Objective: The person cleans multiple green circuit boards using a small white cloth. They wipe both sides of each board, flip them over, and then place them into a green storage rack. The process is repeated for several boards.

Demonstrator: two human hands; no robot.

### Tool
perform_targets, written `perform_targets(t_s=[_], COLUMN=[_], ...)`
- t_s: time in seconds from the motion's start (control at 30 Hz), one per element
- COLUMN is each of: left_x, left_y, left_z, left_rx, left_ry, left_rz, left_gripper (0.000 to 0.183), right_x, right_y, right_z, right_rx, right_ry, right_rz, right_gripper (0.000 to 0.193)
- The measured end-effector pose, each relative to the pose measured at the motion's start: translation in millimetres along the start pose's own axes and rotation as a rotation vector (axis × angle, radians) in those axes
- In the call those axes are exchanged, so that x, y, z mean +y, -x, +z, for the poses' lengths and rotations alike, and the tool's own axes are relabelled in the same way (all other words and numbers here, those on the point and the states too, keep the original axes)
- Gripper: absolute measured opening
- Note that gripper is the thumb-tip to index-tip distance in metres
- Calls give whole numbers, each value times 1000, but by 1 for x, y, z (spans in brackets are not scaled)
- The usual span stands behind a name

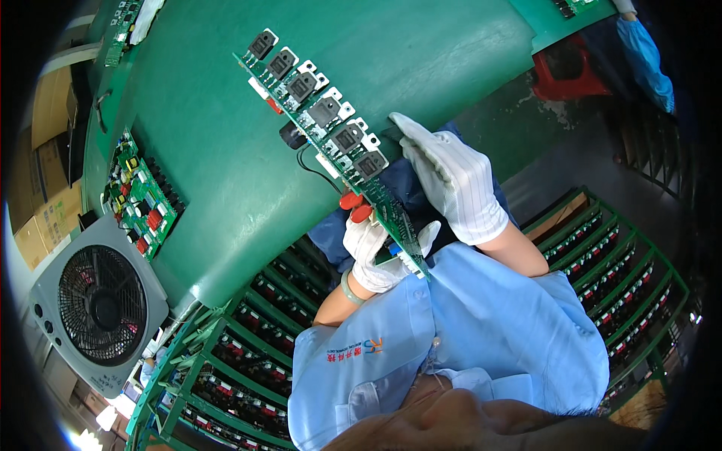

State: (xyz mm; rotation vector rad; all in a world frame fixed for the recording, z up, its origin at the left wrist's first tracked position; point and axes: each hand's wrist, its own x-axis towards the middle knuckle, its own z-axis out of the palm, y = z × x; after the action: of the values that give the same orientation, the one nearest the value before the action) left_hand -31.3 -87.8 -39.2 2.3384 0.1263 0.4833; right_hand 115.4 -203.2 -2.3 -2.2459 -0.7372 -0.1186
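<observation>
A long green circuit board (389, 212) is held up on edge in front of my chest, slanting from lower right to upper left. A row of several black transistors (326, 113) with metal tabs lines its upper part, and red round parts (356, 206) and a black cylinder (292, 136) stick out on its left side. My left hand (368, 252), in a white glove, is closed around the board's lower end. To the right of the board is my right hand (455, 177), also gloved, its fingers stretched out flat and apart from the transistors.
Another circuit board (143, 199) lies at the green table's (218, 188) left side, by a grey fan (101, 301). Green racks (248, 353) of boards stand on both sides of me. Cardboard boxes (49, 180) are far left. A red stool (564, 71) and another person's sleeve (647, 64) show upper right.
</observation>
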Motion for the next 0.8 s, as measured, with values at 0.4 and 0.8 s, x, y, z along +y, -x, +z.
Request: perform_targets(t_s=[0.4,0.8], left_x=[29,23], left_y=[-44,-39], left_z=[-19,-12], left_rx=[69,85], left_ry=[78,42], left_rz=[-30,-5], left_gripper=[41,37], right_x=[-2,-2], right_y=[7,11], right_z=[2,10], right_rx=[-8,79], right_ry=[-33,-77], right_rz=[-10,-10], right_gripper=[44,40])
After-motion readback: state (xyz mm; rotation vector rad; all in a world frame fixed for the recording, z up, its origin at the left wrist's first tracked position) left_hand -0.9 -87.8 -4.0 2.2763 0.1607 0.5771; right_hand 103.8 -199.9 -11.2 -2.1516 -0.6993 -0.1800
